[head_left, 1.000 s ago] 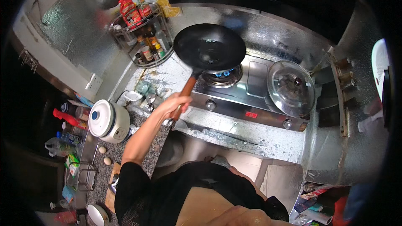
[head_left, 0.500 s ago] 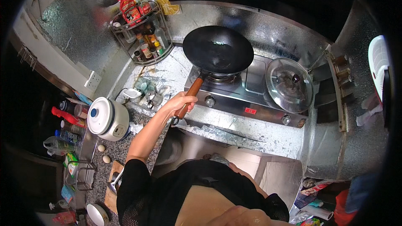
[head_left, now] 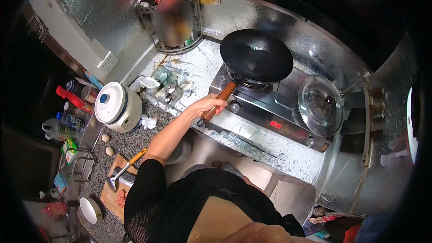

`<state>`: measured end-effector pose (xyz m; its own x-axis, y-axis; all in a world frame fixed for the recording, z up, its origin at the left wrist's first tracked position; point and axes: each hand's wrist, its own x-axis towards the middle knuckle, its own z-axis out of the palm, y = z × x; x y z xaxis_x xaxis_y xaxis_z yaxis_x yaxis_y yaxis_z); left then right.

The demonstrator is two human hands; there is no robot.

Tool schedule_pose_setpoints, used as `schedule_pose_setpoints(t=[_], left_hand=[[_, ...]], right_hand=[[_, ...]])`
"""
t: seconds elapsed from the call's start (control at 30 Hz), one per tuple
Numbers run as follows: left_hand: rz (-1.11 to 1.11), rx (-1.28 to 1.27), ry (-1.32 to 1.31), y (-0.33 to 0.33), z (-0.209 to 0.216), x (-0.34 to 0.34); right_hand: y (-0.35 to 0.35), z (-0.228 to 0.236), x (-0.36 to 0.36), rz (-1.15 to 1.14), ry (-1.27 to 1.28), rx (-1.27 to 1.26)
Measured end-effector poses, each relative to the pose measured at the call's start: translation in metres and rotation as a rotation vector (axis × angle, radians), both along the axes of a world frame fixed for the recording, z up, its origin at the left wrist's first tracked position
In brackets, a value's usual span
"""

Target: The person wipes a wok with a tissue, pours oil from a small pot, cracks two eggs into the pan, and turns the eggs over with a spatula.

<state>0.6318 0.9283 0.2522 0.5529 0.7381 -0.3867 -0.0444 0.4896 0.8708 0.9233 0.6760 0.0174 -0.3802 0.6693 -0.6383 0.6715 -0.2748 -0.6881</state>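
My left hand (head_left: 212, 105) is closed around the brown wooden handle (head_left: 225, 92) of a black wok (head_left: 256, 56). The wok sits on the left burner of a steel gas stove (head_left: 279, 108), and its inside looks bare apart from a shiny spot. Only a sliver of my right arm (head_left: 247, 181) shows beside my body; the hand itself is hidden. To the right of the wok, a clear glass lid (head_left: 319, 108) with a dark knob lies on the stove.
At left stand a white cooker (head_left: 121, 108), two eggs (head_left: 108, 144), a white bowl (head_left: 91, 210), and a wooden board (head_left: 108, 198) with a spatula (head_left: 128, 166) and reddish meat pieces (head_left: 121, 197). A corner rack (head_left: 180, 49) holds bottles. Knives (head_left: 353, 121) hang on the right wall.
The view has shifted, so the stove and wok appear further right and more of the board and spatula shows. My left hand keeps its grip on the wok handle.
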Motion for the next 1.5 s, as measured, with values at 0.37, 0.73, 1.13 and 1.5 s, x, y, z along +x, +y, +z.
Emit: schedule_pose_setpoints(t=[0.37, 0.73, 1.13, 1.5], left_hand=[[0.011, -0.039, 0.041, 0.019, -0.011, -0.010], [0.101, -0.068, -0.169, -0.003, -0.004, -0.022], [0.207, -0.050, -0.437, -0.151, -0.040, -0.099], [0.997, -0.293, -0.276, -0.429, -0.095, -0.187]], right_hand=[[0.006, 0.005, 0.016, 0.064, -0.027, -0.013], [0.042, -0.003, 0.001, 0.384, -0.208, 0.119], [0.085, 0.032, -0.132, 0.638, 0.073, 0.205], [0.049, 0.078, -0.486, 0.747, 0.399, -0.111]])
